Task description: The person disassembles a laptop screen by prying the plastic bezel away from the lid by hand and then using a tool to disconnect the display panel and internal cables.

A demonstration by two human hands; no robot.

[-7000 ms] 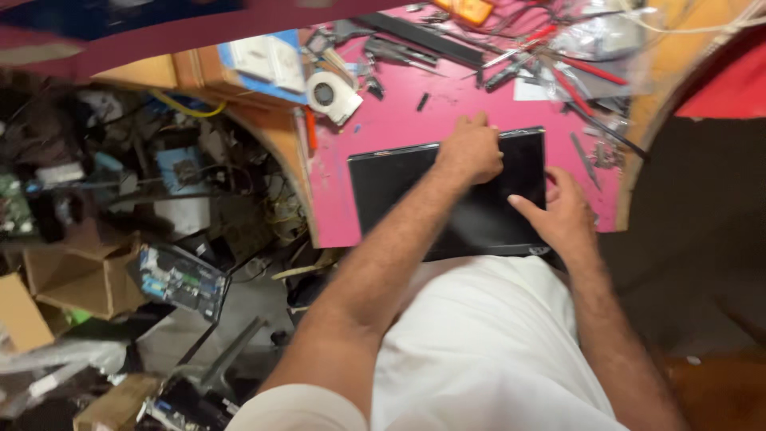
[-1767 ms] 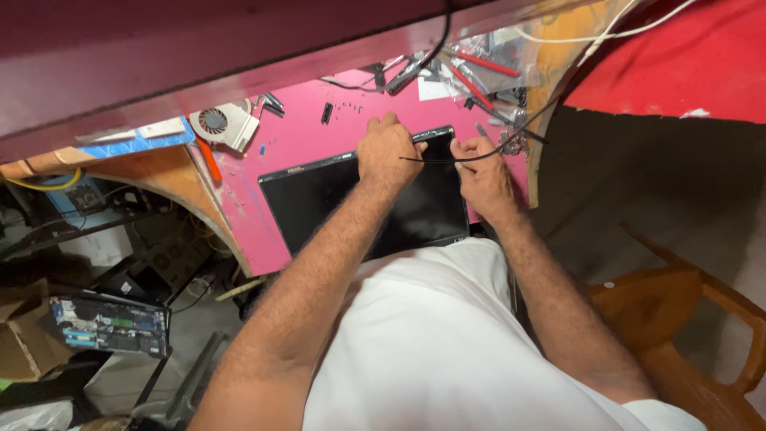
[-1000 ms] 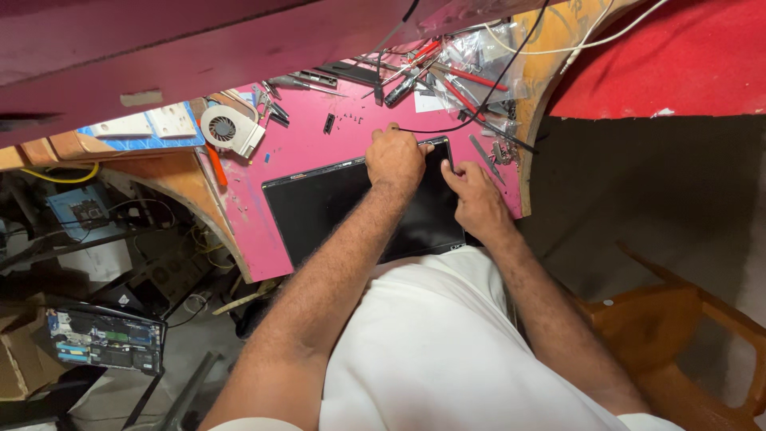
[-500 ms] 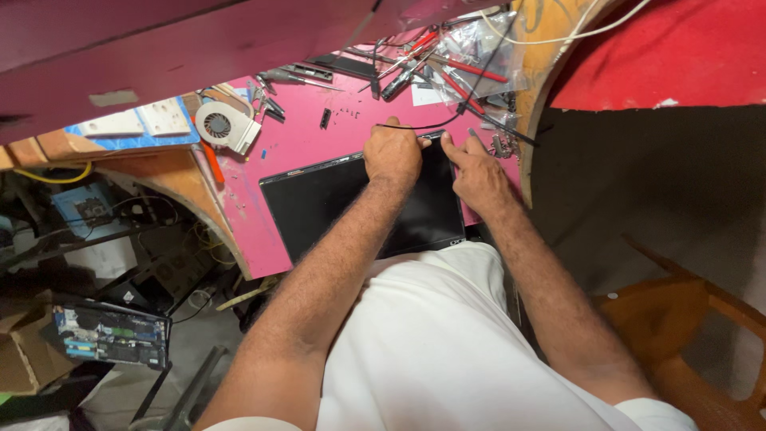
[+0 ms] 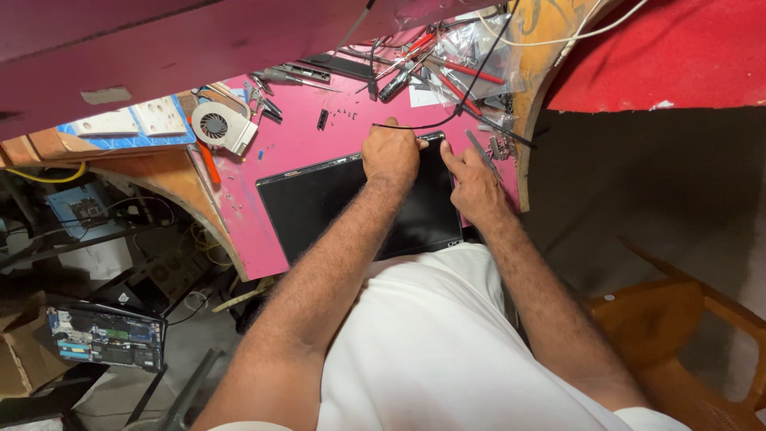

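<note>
Two hands are working at the far right corner of a black panel (image 5: 351,203) lying flat on the pink desk (image 5: 295,144). Left hand (image 5: 391,152) is pressing down on the panel's top edge, fingers curled together over it; cannot tell whether they are pinching anything. Right hand (image 5: 472,179) is resting at the panel's right edge, index finger stretched toward the corner, the other fingers loosely folded, clamped on nothing visible.

Risks, as judged: a black cable (image 5: 447,100) is running across the desk to just beside the left hand, so a pull or a snag by either wrist could be tugging it loose. Small black screws (image 5: 345,116) are lying loose just past the panel; a sweep of the left forearm could be scattering them. The panel's near edge is overhanging the desk toward the lap, so hard pressure at the far corner could be tipping or flexing it.

Labels and packages, left to right: a grey tape patch (image 5: 104,95) is sitting on the maroon board at upper left; a blue card (image 5: 128,132) with white plates (image 5: 132,120) is lying beside a white fan (image 5: 223,128); a clear plastic bag (image 5: 479,60) with a white paper slip (image 5: 427,96) is lying among red-handled tools (image 5: 471,73).
</note>
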